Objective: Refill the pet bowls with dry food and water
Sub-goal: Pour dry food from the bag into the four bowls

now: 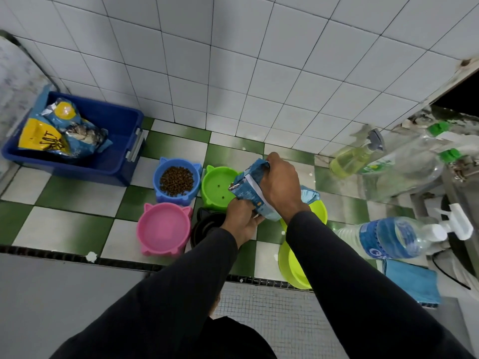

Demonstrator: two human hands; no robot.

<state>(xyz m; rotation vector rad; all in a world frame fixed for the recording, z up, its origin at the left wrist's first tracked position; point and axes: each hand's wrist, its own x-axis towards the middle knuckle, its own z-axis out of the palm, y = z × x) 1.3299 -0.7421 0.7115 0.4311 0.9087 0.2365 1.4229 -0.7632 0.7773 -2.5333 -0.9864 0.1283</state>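
Both my hands hold a blue dry-food bag [250, 189] tilted over the green cat-shaped bowl [216, 186]. My right hand [281, 186] grips the bag's upper part, and my left hand [239, 220] grips its lower end. Two kibble pieces lie in the green bowl. The blue cat-shaped bowl [177, 181] to its left holds a heap of brown kibble. A pink cat-shaped bowl [163, 229] stands in front, with nothing inside. A black bowl [207, 226] is partly hidden under my left wrist. Two lime-green bowls [291, 265] sit under my right arm.
A dark blue bin [114, 141] with more food bags [59, 130] stands at the left wall. A water bottle [388, 235] lies at the right, with clear bottles [407, 167], a yellow spray bottle [352, 158] and a blue cloth [412, 285] nearby.
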